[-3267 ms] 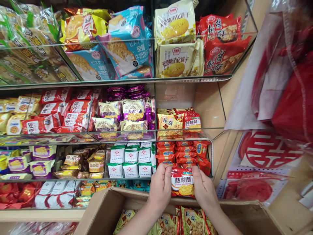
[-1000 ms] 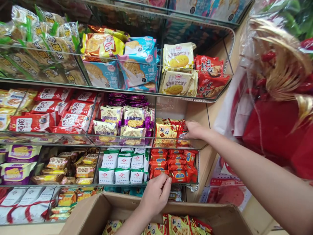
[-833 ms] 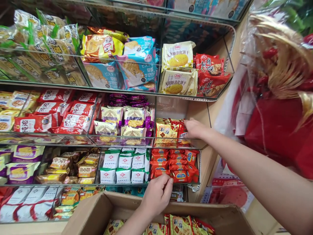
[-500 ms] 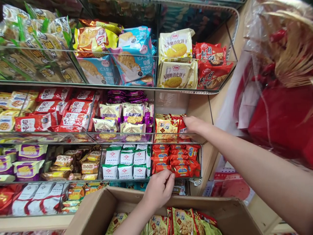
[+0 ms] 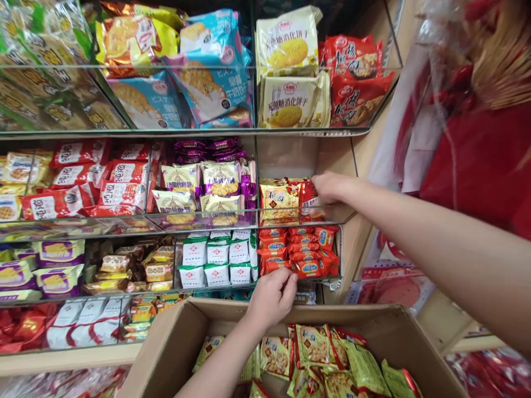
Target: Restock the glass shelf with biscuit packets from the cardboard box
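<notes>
My right hand [image 5: 332, 189] reaches into the right-hand compartment of the middle shelf. Its curled fingers are at the side of a red cookie packet [image 5: 307, 194], with the fingertips partly hidden. Beside that packet stands a yellow walnut cookie packet [image 5: 279, 200]. Lower down, my left hand [image 5: 274, 296] is closed with the thumb against the curled fingers, in front of red-orange snack packets [image 5: 309, 267] and over the box's back rim. Whatever it may hold is hidden. Below it, an open cardboard box [image 5: 373, 316] contains several loose yellow-green cookie packets [image 5: 313, 347].
Clear dividers split the shelves into compartments. White-green packets [image 5: 217, 254] and purple-cream cookie packs [image 5: 223, 179] are left of my hands. A clear shelf lip [image 5: 215, 219] runs in front of the middle row. Red bagged goods [image 5: 477, 149] hang at the right.
The camera view has shifted, so the shelves appear higher and more of the box's contents show. Both hands keep nearly the same places against the shelves; the right-hand fingers are slightly blurred.
</notes>
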### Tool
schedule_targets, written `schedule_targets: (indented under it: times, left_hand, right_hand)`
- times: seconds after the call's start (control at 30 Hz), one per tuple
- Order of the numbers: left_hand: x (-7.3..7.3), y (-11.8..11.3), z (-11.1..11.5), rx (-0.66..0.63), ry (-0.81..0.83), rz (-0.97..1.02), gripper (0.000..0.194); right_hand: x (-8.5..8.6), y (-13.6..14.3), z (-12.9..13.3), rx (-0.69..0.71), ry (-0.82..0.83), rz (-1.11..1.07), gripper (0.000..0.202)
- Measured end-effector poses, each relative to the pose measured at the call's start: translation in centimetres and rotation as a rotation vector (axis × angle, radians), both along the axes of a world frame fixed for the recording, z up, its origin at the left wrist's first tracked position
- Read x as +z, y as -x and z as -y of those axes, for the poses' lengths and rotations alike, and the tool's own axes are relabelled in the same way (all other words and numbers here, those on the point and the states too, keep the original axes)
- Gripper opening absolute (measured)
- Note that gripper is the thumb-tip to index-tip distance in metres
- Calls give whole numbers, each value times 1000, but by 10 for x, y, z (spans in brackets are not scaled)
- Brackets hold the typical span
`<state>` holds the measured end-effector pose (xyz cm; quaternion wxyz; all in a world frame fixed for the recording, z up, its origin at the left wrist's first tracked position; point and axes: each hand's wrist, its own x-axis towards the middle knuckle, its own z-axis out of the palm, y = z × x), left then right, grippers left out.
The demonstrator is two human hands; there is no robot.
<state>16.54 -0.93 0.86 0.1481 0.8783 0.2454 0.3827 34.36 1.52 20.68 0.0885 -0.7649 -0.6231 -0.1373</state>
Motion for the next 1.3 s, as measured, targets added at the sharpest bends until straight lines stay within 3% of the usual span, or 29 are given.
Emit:
schedule_targets:
  times: [0.1, 0.17, 0.27, 0.3, 0.33, 0.4, 0.47, 0.53, 0.63, 0.7, 0.8, 0.97, 1.17, 1.3]
  left_hand:
    - [0, -1, 1, -9, 11, 11, 25]
    - [0, -2, 2, -13, 24, 20, 26]
    - [-1, -4, 2, -29, 45, 29, 27]
    - [-2, -5, 1, -35, 51, 31, 28]
    - [-2, -6, 1, -39, 57, 32, 28]
    - [-3, -7, 1, -45, 67, 32, 27]
    - [-4, -7, 1, -54, 67, 35, 27]
    - [-5, -8, 2, -80, 43, 37, 26]
    - [-6, -6, 3, -140, -6, 42, 25]
    - [-6, -1, 7, -181, -13, 49, 25]
    - [-9, 15, 19, -248, 2, 25, 25]
    - [-24, 48, 37, -408, 63, -309, 29]
    - [-47, 58, 39, -408, 217, -423, 27]
    - [-58, 56, 41, -410, 267, -436, 23]
  right_hand:
    - [7, -2, 25, -78, -2, 207, 52]
    - [3, 2, 55, -47, -157, 290, 45]
    - [-29, 17, 109, 72, -427, 253, 33]
    - [-48, 23, 125, 200, -452, 173, 29]
    - [-73, 29, 139, 361, -373, 53, 27]
    - [-132, 37, 158, 532, 76, -204, 22]
    - [-194, 39, 170, 505, 423, -309, 22]
    - [-245, 35, 177, 419, 639, -349, 18]
    - [-285, 22, 183, 311, 791, -393, 55]
    - [-292, 14, 185, 290, 756, -406, 54]
    - [-291, 8, 185, 324, 667, -410, 32]
    - [-288, 14, 186, 398, 535, -418, 11]
    - [-285, 15, 200, 74, 801, -302, 16]
    - [-292, 10, 208, 87, 800, -348, 14]
